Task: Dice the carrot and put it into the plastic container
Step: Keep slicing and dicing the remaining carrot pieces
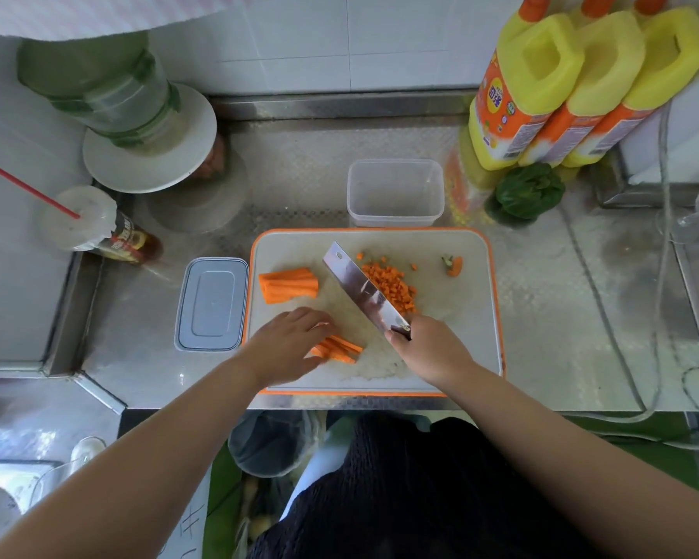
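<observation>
On the orange-rimmed cutting board (473,316), the left hand (289,340) lies fingers down over a bundle of carrot sticks (340,349), hiding their near ends; whether it grips or only presses them is hard to tell. The right hand (428,349) is wrapped round the cleaver (364,292), its handle buried in the fist. Diced carrot (392,286) sits beside the blade, partly hidden by it. More carrot sticks (288,285) lie apart. The plastic container (395,193) stands behind the board on the desk (561,316).

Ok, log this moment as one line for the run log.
stage: dicing | left hand: holds carrot sticks | right hand: grips cleaver | diced carrot: on cutting board | plastic container: empty
</observation>
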The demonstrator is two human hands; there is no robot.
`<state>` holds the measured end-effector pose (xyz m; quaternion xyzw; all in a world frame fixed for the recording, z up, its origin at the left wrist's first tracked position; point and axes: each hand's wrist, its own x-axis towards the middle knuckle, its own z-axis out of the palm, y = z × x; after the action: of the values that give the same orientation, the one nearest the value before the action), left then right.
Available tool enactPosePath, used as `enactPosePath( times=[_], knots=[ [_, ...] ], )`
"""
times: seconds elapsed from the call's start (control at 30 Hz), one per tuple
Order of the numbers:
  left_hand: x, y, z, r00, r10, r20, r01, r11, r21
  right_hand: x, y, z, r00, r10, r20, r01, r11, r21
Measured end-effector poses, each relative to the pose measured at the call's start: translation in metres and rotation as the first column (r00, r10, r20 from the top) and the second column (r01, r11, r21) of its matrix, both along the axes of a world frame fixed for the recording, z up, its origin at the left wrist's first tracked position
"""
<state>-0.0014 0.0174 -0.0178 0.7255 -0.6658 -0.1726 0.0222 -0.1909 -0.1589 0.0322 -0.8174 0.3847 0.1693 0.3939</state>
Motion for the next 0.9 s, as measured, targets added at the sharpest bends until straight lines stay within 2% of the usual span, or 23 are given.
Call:
enactPosePath(
  times=[0.17,0.27,0.37,0.43,0.57,0.7,0.8,0.9],
  knots=[
    [-0.002,0.001,-0.001,1.000,-0.011,0.012,0.012,0.999,-0.047,-0.008,0.001,-0.002,1.000,-0.007,-0.008,0.007,1.000,0.011],
    [-0.004,0.002,-0.001,1.000,-0.001,0.018,0.003,0.990,-0.142,-0.012,0.000,-0.002,1.000,-0.020,-0.020,0.021,1.000,0.016],
    [-0.012,0.005,-0.006,0.988,0.125,-0.089,-0.143,0.961,-0.236,-0.016,0.000,-0.002,0.998,-0.045,-0.032,0.045,0.999,0.006],
    [-0.018,0.006,-0.009,0.962,0.234,-0.143,-0.263,0.935,-0.237,-0.018,0.000,-0.002,0.998,-0.048,-0.040,0.048,0.999,-0.002],
    [-0.036,0.006,-0.008,0.840,0.487,-0.239,-0.519,0.850,-0.093,-0.021,-0.001,-0.003,0.998,-0.045,-0.050,0.044,0.999,-0.024],
    [-0.059,0.006,-0.006,0.698,0.686,-0.206,-0.705,0.708,-0.030,-0.022,-0.002,-0.004,0.997,-0.043,-0.060,0.040,0.998,-0.045],
    [-0.078,-0.004,-0.004,0.584,0.771,-0.252,-0.800,0.600,-0.019,-0.021,-0.003,-0.005,0.998,-0.015,-0.068,0.010,0.998,-0.068],
    [-0.099,-0.018,-0.003,0.538,0.792,-0.288,-0.825,0.565,0.013,-0.020,-0.003,-0.004,0.996,0.038,-0.086,-0.047,0.993,-0.110]
  ],
)
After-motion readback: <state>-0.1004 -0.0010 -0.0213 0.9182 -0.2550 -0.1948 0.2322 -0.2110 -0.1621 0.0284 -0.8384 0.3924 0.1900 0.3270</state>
